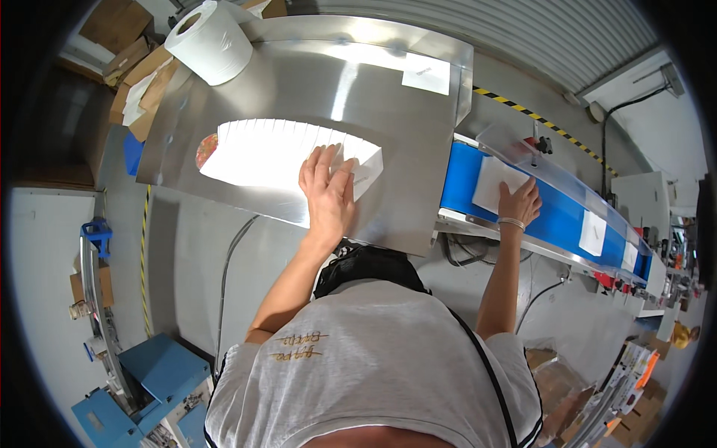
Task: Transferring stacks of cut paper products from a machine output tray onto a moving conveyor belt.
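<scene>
On the steel table, a long row of white packets (276,153) stands leaning one against another, their upper edges fanned out. My left hand (328,190) rests on the right end of this row, fingers stretched and slightly apart. To the right, on the blue conveyor belt (555,216), lies a square white packet (493,181). My right hand (521,204) touches that packet at its right side with the fingers spread; whether the fingertips reach under its edge is hidden. Farther along the belt is another white packet (593,233) with a small printed mark.
A big white roll (209,42) stands at the table's back left corner. A single white packet (426,73) lies at the back right. A clear guard (553,160) runs along the belt's far side. Cardboard boxes (146,86) sit beyond the table's left edge. A patterned red piece (207,151) borders the row's left end.
</scene>
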`<state>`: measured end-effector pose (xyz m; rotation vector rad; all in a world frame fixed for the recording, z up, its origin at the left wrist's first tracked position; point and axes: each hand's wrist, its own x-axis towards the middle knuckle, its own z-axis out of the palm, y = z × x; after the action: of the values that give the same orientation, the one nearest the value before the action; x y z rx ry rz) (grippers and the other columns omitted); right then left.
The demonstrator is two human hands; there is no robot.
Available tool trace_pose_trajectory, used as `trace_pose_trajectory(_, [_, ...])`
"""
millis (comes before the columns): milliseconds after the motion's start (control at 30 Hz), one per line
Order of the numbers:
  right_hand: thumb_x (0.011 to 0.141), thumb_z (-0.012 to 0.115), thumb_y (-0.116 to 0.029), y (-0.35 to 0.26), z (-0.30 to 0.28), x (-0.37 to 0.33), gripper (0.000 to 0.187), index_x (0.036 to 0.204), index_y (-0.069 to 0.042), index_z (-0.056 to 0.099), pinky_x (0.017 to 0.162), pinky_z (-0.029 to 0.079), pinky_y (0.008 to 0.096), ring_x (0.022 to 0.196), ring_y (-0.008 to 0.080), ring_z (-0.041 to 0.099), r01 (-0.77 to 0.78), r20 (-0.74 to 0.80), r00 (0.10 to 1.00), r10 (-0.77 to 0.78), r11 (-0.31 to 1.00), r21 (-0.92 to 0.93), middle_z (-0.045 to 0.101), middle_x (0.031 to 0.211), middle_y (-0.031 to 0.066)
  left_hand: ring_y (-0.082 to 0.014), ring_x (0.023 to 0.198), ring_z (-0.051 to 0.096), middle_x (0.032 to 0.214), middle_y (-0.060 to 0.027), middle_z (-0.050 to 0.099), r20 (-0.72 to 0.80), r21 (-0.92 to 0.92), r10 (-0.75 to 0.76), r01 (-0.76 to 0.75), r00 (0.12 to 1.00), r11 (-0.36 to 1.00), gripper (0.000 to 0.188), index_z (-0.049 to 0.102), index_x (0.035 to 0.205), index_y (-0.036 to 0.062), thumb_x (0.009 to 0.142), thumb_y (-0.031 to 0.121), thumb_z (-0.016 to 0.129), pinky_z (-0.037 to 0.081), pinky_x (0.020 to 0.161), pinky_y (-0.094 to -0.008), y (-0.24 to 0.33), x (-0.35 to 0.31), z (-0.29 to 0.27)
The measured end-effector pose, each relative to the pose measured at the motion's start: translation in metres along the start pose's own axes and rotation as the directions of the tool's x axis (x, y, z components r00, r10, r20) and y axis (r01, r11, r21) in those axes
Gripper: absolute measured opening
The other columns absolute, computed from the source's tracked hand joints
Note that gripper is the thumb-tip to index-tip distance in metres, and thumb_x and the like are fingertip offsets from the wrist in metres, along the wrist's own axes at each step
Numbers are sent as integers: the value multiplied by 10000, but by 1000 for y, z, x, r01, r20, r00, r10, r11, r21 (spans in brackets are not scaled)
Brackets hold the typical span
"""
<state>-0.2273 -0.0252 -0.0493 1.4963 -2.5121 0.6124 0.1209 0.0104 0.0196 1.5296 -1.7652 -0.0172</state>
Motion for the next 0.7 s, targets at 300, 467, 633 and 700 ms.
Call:
trace_pose_trajectory(300, [734, 725, -146, -164, -28, -29, 480, 1177, -98, 544, 946, 417, 351, 1129, 228, 501, 113, 304, 444, -843, 389, 914, 507, 1245, 80, -383, 1299, 293, 1330, -144, 430, 165, 19, 44, -47, 985, 999, 255, 668, 975, 76, 725, 27, 650, 151, 1058, -533, 6, 2, -11])
trace_pose_trajectory(467, [803, 673, -212, -158, -19, -35, 396, 1128, -34, 532, 846, 455, 319, 937, 218, 573, -53, 516, 384, -766, 540, 840, 599, 1050, 120, -403, 1298, 287, 1337, -205, 410, 66, 19, -53, 52, 996, 998, 301, 638, 1059, 62, 759, 51, 648, 186, 1054, -523, 2, 8, -13])
trace_pose_trajectory(633, [863, 633, -238, -71, 18, -24, 289, 1020, -5, 565, 718, 470, 324, 793, 171, 582, -173, 486, 831, -272, 704, 689, 624, 911, 104, -374, 1225, 393, 1288, -172, 470, 62, 65, -58, 54, 996, 996, 320, 626, 1083, 73, 776, -15, 625, 330, 995, -456, -10, 6, -11])
trace_pose_trajectory(700, [864, 623, -273, -35, 12, -15, 308, 1011, -6, 577, 716, 477, 336, 774, 235, 600, -184, 394, 885, -247, 593, 784, 635, 864, 129, -379, 1227, 376, 1280, -158, 481, 43, -14, -87, 87, 995, 996, 291, 657, 1016, 53, 741, -35, 623, 302, 1008, -472, -11, 7, -10])
